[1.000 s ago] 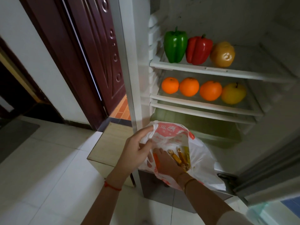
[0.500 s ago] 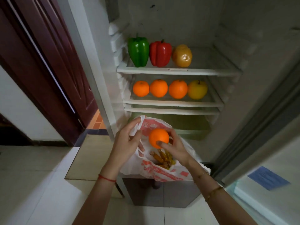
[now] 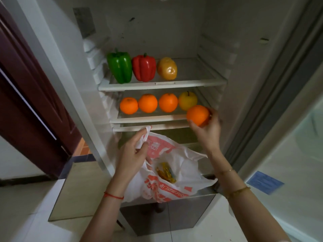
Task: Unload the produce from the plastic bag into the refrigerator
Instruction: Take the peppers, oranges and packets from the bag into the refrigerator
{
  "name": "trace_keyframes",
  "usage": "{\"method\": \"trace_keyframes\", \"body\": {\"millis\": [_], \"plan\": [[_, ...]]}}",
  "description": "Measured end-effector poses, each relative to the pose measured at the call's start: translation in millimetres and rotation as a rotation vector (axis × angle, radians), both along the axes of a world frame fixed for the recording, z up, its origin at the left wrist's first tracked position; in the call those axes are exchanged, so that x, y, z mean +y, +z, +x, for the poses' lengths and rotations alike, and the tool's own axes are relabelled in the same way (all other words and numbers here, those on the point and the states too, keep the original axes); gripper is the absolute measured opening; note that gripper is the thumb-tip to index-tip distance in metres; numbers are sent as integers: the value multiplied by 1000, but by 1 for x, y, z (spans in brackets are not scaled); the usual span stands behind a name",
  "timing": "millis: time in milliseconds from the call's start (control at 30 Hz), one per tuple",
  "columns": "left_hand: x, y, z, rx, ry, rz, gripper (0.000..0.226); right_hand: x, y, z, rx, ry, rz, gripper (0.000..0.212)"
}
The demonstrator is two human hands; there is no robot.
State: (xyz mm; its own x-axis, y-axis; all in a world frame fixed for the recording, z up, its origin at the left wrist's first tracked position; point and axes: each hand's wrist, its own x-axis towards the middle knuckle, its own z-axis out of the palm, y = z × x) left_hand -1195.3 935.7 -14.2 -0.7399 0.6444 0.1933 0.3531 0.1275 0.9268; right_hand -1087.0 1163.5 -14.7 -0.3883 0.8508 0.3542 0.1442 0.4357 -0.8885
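Vs 0.5 s ago: right hand (image 3: 208, 130) has lifted orange (image 3: 197, 115) out of plastic bag (image 3: 174, 172), now at front right edge of middle shelf (image 3: 148, 119), fingers wrapped around it. Left hand (image 3: 132, 152) still pinches bag handle, bag mouth open, yellow packets (image 3: 166, 173) inside. Middle shelf: three oranges (image 3: 147, 103), yellow apple (image 3: 187, 100) just behind held orange. Top shelf: green pepper (image 3: 120, 67), red pepper (image 3: 144, 68), yellow-brown fruit (image 3: 167, 69).

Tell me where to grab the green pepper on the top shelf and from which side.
Grip the green pepper around its wide body, coming from the front. It stands upright at the shelf's left end with its stem up. The red pepper crowds its right side and the fridge wall is close on its left, so only the front is open; the thin stem gives poor hold.
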Motion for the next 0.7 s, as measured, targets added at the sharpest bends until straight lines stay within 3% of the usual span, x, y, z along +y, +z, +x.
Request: {"method": "trace_keyframes", "body": {"millis": [100, 233, 367, 700], "plan": [[5, -2, 0, -11, -35, 7, 51, 30, 2, -8, -152, -152, 199, 74], [12, -6, -5, -29, -53, 2, 48, 48, 6, -21, -279, -246, 289, 73], [16, -7, -8, -51, -55, 1, 46, 53, 3, -31, -268, -278, 240, 82], [17, -8, -15, -45, -27, -24, 48, 64, -4, -58, -285, -284, 217, 75]]}}
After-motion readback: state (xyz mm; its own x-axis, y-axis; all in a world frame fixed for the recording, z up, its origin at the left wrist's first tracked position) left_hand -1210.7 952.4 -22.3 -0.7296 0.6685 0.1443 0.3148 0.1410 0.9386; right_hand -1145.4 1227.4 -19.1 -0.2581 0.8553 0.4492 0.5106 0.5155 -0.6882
